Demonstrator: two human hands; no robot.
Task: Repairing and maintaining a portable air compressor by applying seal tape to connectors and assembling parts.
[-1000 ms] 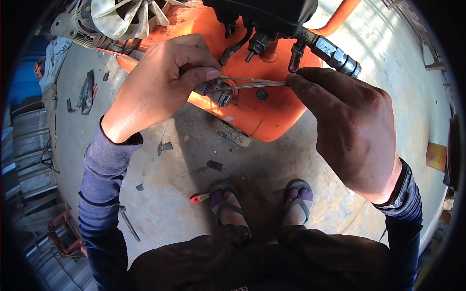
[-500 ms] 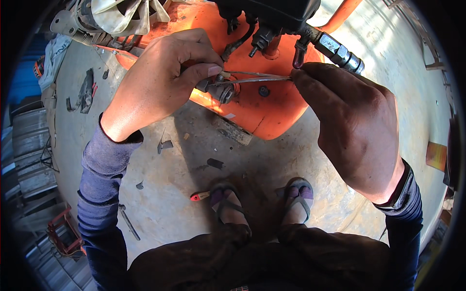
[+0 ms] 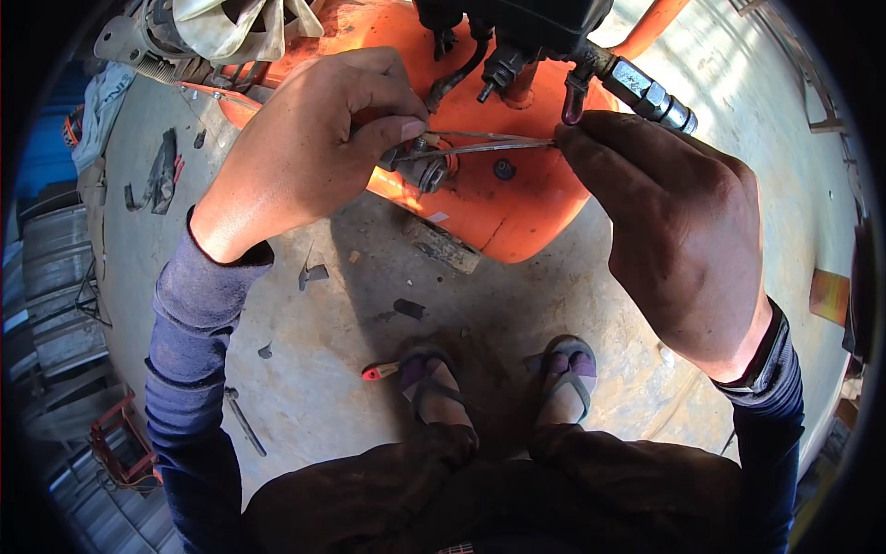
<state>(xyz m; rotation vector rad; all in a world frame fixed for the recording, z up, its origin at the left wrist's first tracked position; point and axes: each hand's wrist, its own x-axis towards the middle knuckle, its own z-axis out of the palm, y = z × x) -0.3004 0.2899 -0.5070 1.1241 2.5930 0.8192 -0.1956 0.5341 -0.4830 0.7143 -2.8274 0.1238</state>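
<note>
A thin, pale, doubled strand [image 3: 498,145] runs taut between my hands; whether it is wire, string or a stretched strip I cannot tell. My left hand [image 3: 318,152] is closed in a pinch at its left end, beside a metal valve fitting [image 3: 429,174] on an orange tank [image 3: 517,217]. One length of the strand passes across the top of that fitting. Thumb and fingers of my right hand [image 3: 683,231] pinch the strand's other end, just below a small red-tipped part [image 3: 572,111] that hangs from the piping.
Above my hands is a black box [image 3: 535,28] with fittings and a metal coupling [image 3: 651,97]. A white fan [image 3: 245,28] sits at upper left. On the floor lie a red-handled tool [image 3: 378,371] by my left foot, a metal rod [image 3: 245,423] and dark scraps [image 3: 409,308].
Both hands keep their pinch on the strand. They have barely moved; the view has shifted slightly against the tank.
</note>
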